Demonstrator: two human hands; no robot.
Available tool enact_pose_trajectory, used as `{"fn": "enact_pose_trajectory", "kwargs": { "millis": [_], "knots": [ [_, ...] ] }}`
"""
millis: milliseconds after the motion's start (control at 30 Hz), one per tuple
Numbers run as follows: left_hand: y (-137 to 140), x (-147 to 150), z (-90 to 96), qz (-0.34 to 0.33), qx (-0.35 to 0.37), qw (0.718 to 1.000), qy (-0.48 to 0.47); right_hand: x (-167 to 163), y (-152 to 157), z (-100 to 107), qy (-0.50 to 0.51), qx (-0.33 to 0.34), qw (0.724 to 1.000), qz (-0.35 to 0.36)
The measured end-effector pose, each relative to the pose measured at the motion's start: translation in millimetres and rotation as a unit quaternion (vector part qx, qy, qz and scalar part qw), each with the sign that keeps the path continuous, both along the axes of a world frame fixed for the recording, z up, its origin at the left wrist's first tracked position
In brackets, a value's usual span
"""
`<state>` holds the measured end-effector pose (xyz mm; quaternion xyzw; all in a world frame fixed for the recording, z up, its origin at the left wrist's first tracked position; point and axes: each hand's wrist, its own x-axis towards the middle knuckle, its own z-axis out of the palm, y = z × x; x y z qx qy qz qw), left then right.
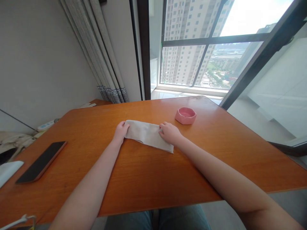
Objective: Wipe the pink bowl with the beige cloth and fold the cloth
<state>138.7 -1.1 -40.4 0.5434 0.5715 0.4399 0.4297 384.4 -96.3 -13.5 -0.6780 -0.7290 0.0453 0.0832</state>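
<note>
A folded pale grey cloth (146,133) is stretched between my two hands over the wooden table (144,179). My left hand (121,130) pinches its left end, thumb on top. My right hand (169,131) grips the upper edge near the right end, with the fingers curled over the cloth. The lower right corner of the cloth sticks out below my right hand. Behind and to the right of that hand stands a pink hexagonal ashtray (185,116).
A dark phone-like slab (43,161) lies on the table's left side, beside a white object (9,171) at the edge. A white cable (19,220) shows at the lower left. Beyond the table are a grey curtain (96,48) and a large window (192,60).
</note>
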Motion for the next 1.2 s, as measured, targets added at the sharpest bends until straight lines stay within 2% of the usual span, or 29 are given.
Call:
{"fn": "enact_pose_trajectory", "kwargs": {
  "millis": [67,100,167,233,267,333,400,500,600,700,800,933,1033,1200],
  "knots": [
    [-3,-4,4.1,0.017,0.053,0.994,0.099,2,4,-5,-0.011,0.007,1.000,0.008],
    [-6,-4,6.7,0.025,0.100,0.980,0.168,3,6,-7,-0.005,0.007,1.000,0.020],
    [-13,0,11.4,0.021,0.215,0.930,0.296,6,9,-11,0.026,0.011,0.998,0.055],
    [-20,7,13.0,-0.042,0.303,0.885,0.351,10,12,-15,0.055,0.028,0.995,0.077],
    [-22,10,11.9,-0.095,0.320,0.872,0.359,11,13,-16,0.063,0.041,0.994,0.077],
    [-23,15,6.2,-0.192,0.296,0.858,0.373,14,14,-19,0.065,0.063,0.994,0.062],
    [-18,14,-2.1,-0.224,0.235,0.861,0.391,17,17,-22,0.061,0.067,0.995,0.047],
    [-4,3,-11.6,-0.163,0.189,0.884,0.394,23,22,-26,0.074,0.055,0.994,0.060],
    [8,-10,-14.4,-0.092,0.194,0.905,0.368,29,26,-28,0.111,0.056,0.986,0.106],
    [16,-21,-14.5,-0.089,0.175,0.920,0.340,33,28,-28,0.117,0.069,0.982,0.133],
    [19,-26,-14.7,-0.109,0.152,0.928,0.322,35,26,-26,0.096,0.096,0.985,0.103],
    [19,-28,-13.8,-0.097,0.164,0.937,0.294,32,22,-23,0.075,0.113,0.989,0.051],
    [15,-26,-10.2,-0.066,0.166,0.943,0.282,25,20,-21,0.057,0.095,0.993,0.041],
    [7,-20,-0.6,-0.073,0.177,0.953,0.233,16,16,-24,0.025,0.027,0.999,0.036]
  ]
}}
